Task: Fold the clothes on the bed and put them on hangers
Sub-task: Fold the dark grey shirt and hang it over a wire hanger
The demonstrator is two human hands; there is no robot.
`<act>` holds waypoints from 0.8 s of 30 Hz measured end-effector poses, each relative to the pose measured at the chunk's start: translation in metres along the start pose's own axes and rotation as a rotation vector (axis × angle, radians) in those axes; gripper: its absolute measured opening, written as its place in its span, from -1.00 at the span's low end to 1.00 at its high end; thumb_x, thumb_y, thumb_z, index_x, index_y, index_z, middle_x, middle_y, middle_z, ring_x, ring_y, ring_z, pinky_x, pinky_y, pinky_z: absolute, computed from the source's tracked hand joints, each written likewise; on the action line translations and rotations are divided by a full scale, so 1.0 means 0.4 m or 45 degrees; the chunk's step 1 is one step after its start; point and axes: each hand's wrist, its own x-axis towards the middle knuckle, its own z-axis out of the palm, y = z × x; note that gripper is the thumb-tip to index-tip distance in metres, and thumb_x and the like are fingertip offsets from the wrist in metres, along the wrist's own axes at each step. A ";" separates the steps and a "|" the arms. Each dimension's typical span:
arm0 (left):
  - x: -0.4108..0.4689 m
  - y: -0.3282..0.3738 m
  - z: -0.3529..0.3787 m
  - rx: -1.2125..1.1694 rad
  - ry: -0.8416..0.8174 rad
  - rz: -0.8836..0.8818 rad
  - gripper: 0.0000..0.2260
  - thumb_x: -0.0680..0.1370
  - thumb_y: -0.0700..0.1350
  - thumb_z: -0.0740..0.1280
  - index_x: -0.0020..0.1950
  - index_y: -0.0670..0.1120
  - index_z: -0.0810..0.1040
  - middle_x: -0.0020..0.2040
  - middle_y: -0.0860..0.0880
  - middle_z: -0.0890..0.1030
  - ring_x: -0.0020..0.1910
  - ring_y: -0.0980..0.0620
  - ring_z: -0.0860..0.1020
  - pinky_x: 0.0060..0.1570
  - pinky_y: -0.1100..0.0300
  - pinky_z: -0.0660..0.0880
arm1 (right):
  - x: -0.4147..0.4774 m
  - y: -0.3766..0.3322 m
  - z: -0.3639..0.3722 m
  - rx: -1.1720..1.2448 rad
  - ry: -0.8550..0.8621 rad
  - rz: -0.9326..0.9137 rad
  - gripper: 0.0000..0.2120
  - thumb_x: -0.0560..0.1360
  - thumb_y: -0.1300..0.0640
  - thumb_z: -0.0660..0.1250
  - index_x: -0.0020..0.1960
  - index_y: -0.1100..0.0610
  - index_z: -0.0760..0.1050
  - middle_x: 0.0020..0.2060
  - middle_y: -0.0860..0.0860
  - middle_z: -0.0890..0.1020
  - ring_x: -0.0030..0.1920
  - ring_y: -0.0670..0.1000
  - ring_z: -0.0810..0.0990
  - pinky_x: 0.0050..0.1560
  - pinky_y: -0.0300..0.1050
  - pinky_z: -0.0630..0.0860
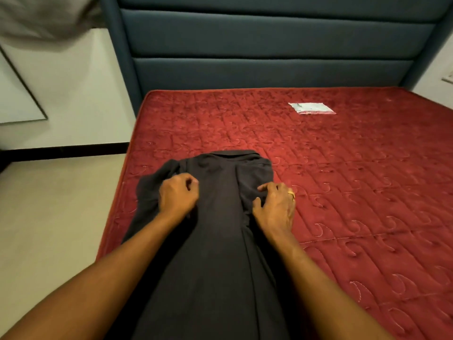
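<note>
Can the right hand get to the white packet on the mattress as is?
Probably, with a lean. Only bare mattress lies between the right hand and the white packet, which sits far up toward the headboard. The hand grips the dark shirt and must let go first.

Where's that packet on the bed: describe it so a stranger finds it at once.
Start at the blue padded headboard and drop onto the red quilted mattress. Near its far edge, right of centre, lies the packet: flat, whitish, rectangular, alone, well beyond the dark shirt.
</note>
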 end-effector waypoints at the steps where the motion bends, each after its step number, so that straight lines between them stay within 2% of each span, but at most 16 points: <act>1: 0.027 -0.029 -0.025 0.090 0.148 -0.046 -0.84 0.51 -0.06 0.35 -0.06 -0.08 0.70 -0.17 -0.15 0.71 -0.14 -0.21 0.67 -0.09 -0.01 0.58 | 0.003 -0.016 0.007 0.035 -0.021 -0.050 -0.75 0.38 0.13 0.45 0.06 0.03 0.59 0.02 0.09 0.58 0.10 0.20 0.53 0.17 0.12 0.45; 2: 0.059 -0.059 -0.051 0.162 0.224 -0.111 -0.84 0.50 -0.10 0.36 -0.01 -0.11 0.69 -0.08 -0.22 0.70 -0.04 -0.27 0.65 -0.01 -0.05 0.56 | 0.003 -0.042 0.014 0.050 -0.053 -0.101 -0.78 0.38 0.13 0.44 0.03 0.04 0.60 -0.01 0.09 0.59 0.08 0.21 0.54 0.17 0.11 0.45; 3: 0.096 -0.082 -0.071 0.248 0.212 -0.192 -0.79 0.49 -0.13 0.37 0.08 -0.16 0.66 0.03 -0.27 0.67 0.07 -0.32 0.61 0.10 -0.10 0.54 | 0.007 -0.061 0.024 0.059 -0.088 -0.144 -0.80 0.39 0.13 0.43 0.03 0.05 0.61 -0.02 0.10 0.60 0.07 0.21 0.54 0.16 0.11 0.46; 5: 0.158 -0.119 -0.101 0.406 -0.006 -0.393 -0.59 0.47 -0.06 0.41 0.26 -0.21 0.57 0.23 -0.31 0.57 0.26 -0.35 0.52 0.28 -0.14 0.47 | 0.010 -0.108 0.047 0.075 -0.158 -0.221 -0.81 0.42 0.13 0.42 0.04 0.06 0.61 -0.01 0.09 0.60 0.09 0.19 0.52 0.17 0.10 0.46; 6: 0.184 -0.129 -0.109 0.445 -0.134 -0.454 -0.52 0.45 0.00 0.44 0.31 -0.21 0.54 0.28 -0.31 0.55 0.30 -0.34 0.51 0.30 -0.11 0.47 | 0.011 -0.126 0.057 0.091 -0.187 -0.250 -0.81 0.44 0.13 0.41 0.05 0.06 0.61 -0.01 0.08 0.61 0.10 0.18 0.51 0.18 0.08 0.46; 9: 0.229 -0.151 -0.133 0.438 -0.299 -0.496 -0.51 0.43 0.02 0.47 0.28 -0.20 0.57 0.28 -0.29 0.58 0.26 -0.28 0.57 0.21 -0.01 0.53 | 0.008 -0.180 0.096 0.187 -0.263 -0.269 -0.83 0.45 0.15 0.41 0.05 0.07 0.61 -0.01 0.04 0.62 0.09 0.11 0.52 0.17 0.01 0.46; 12: 0.243 -0.183 -0.165 0.311 -0.217 -0.578 -0.47 0.43 0.08 0.47 0.30 -0.18 0.57 0.27 -0.26 0.59 0.24 -0.25 0.58 0.21 0.01 0.53 | 0.003 -0.219 0.144 0.258 -0.355 -0.299 -0.84 0.44 0.15 0.41 0.03 0.06 0.61 -0.06 0.00 0.63 0.02 0.08 0.58 0.10 -0.02 0.52; 16: 0.266 -0.217 -0.206 -0.076 -0.061 -0.687 -0.55 0.51 -0.06 0.41 0.34 -0.23 0.52 0.26 -0.25 0.59 0.21 -0.24 0.58 0.19 0.03 0.53 | 0.005 -0.246 0.184 0.238 -0.546 -0.284 -0.86 0.45 0.07 0.40 0.02 -0.03 0.58 -0.07 -0.10 0.65 -0.02 -0.02 0.63 0.02 -0.08 0.56; 20: 0.265 -0.255 -0.254 -0.681 -0.046 -0.893 -0.61 0.48 -0.29 0.46 0.29 -0.31 0.52 0.10 -0.19 0.62 0.02 -0.18 0.62 0.13 -0.05 0.61 | 0.011 -0.280 0.210 0.232 -0.608 -0.243 -0.87 0.45 0.04 0.40 0.00 -0.05 0.60 -0.10 -0.15 0.68 -0.04 -0.06 0.66 0.03 -0.07 0.59; 22: 0.258 -0.276 -0.269 -0.867 0.016 -0.969 -0.63 0.44 -0.31 0.51 0.23 -0.30 0.56 0.12 -0.23 0.65 -0.02 -0.18 0.66 0.02 -0.06 0.64 | 0.011 -0.299 0.213 0.255 -0.607 -0.223 -0.87 0.45 0.04 0.41 -0.01 -0.05 0.61 -0.15 -0.16 0.69 -0.06 -0.07 0.67 0.04 -0.06 0.60; 24: 0.248 -0.297 -0.284 -0.935 0.076 -1.024 -0.62 0.44 -0.25 0.54 0.22 -0.29 0.58 0.12 -0.24 0.67 -0.09 -0.17 0.67 -0.09 -0.03 0.64 | 0.004 -0.319 0.214 0.281 -0.600 -0.228 -0.87 0.45 0.04 0.41 -0.01 -0.04 0.61 -0.18 -0.17 0.69 -0.08 -0.08 0.67 0.02 -0.07 0.60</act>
